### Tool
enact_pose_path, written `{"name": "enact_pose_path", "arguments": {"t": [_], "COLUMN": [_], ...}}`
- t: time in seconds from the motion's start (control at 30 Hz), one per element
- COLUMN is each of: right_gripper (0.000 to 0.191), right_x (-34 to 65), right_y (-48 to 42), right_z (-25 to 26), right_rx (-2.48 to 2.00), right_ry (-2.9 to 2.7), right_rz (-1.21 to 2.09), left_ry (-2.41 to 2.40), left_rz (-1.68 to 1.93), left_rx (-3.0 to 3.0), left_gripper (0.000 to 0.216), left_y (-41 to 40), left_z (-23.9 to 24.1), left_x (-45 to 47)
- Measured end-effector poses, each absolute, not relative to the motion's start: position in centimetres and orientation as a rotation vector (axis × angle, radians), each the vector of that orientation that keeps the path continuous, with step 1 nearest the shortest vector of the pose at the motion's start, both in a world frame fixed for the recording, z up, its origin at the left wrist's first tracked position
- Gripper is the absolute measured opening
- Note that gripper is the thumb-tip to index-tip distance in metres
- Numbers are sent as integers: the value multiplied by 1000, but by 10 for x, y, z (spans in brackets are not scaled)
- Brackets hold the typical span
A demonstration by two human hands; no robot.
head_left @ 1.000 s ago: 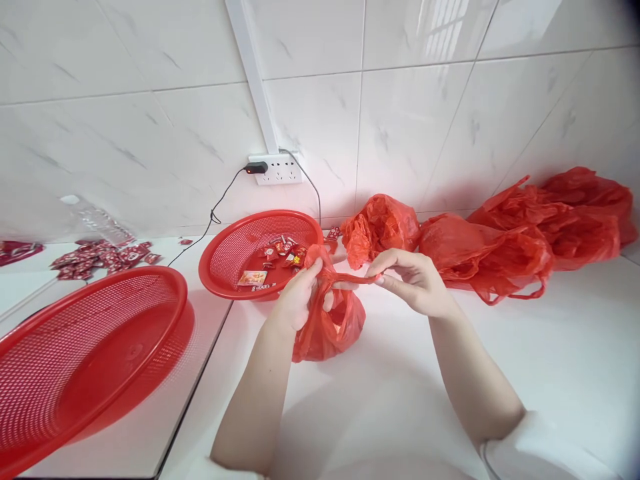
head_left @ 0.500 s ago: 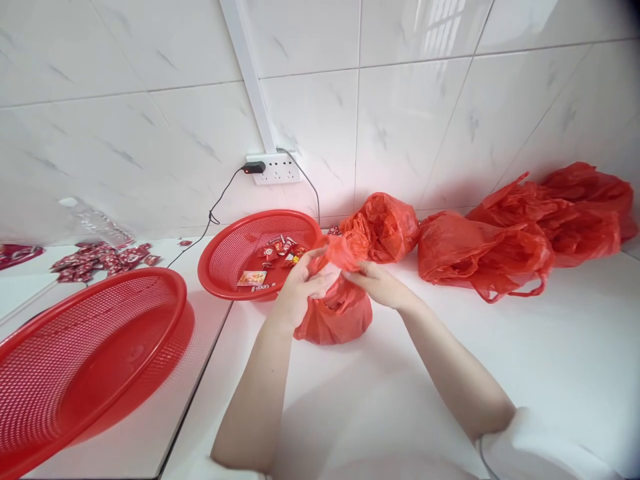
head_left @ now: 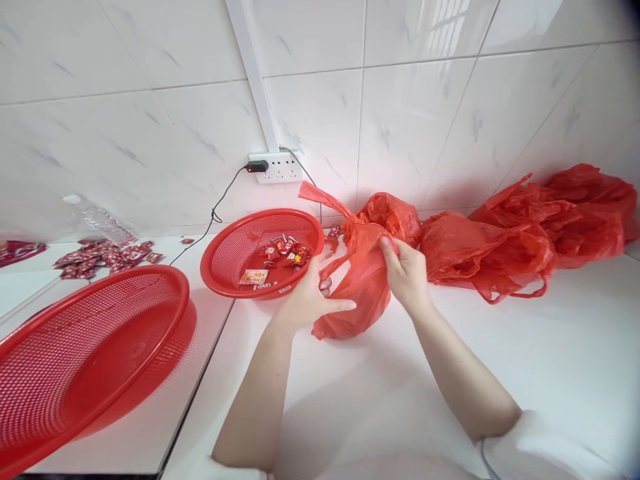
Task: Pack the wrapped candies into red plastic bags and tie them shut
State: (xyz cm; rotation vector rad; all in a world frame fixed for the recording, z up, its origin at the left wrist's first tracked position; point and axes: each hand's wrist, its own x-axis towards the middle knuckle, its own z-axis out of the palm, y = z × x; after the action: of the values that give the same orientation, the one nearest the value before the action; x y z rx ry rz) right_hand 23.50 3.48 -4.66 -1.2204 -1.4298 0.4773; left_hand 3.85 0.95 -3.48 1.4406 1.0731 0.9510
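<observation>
Bag (head_left: 357,300), bunched moments ago, now sits loose-topped — handle (head_left: 323,195) flung up, right fingers (head_left: 394,261) pinching its edge, left hand (head_left: 306,299) spread, not grasping.

Hands (head_left: 407,270) at a red bag (head_left: 367,287), basket (head_left: 220,257) (small packets (head_left: 286,247) inside) beyond, tiled wall (head_left: 310,40)
</observation>
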Motion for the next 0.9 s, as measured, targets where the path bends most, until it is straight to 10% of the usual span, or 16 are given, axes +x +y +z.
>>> {"name": "enact_pose_path", "arguments": {"t": [0.27,0.43,0.9], "right_gripper": [36,19,20], "right_x": [237,232,262], "right_y": [13,6,32], "right_z": [-25,-21,-32], "right_rx": [-789,-653,-997], "right_ry": [-1608,-1931,-1958], "right_rz": [1080,821,842], "left_ry": [956,845,814], "left_rz": [766,750,659], "left_rx": [1516,1544,924], "left_gripper": [67,26,51], "left_y": [2,-5,14], "left_z": [-33,-26,-36], "left_x": [51,60,45]}}
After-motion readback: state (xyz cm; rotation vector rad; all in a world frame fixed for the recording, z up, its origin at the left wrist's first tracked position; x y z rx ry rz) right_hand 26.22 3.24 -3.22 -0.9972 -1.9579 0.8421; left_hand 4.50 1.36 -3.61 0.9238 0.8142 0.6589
